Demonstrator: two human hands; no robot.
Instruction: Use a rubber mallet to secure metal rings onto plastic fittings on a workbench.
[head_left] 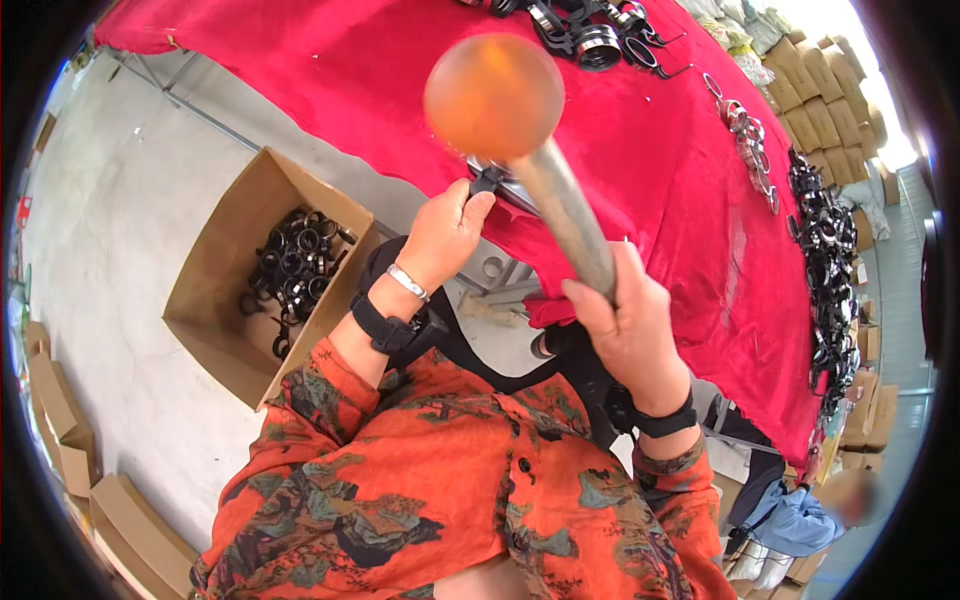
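Observation:
My right hand (pixel 640 325) is closed round the grey handle of a mallet (pixel 572 215). Its round orange head (pixel 495 95) is raised close to the camera, looks blurred and covers part of the table. At the near edge of the red-covered table, my left hand (pixel 447 232) pinches a black part (pixel 487 180) between thumb and fingers. A silvery piece shows beside that part, mostly hidden behind the mallet, so I cannot tell whether they are joined.
An open cardboard box (pixel 225 235) on my left contains many black ring parts (pixel 298 262). More black and silver rings (pixel 597 45) lie on the red cloth (pixel 690 200) at the far side. Silver rings (pixel 750 150) and a long black heap (pixel 828 270) line the right. A person in blue (pixel 795 520) is at lower right.

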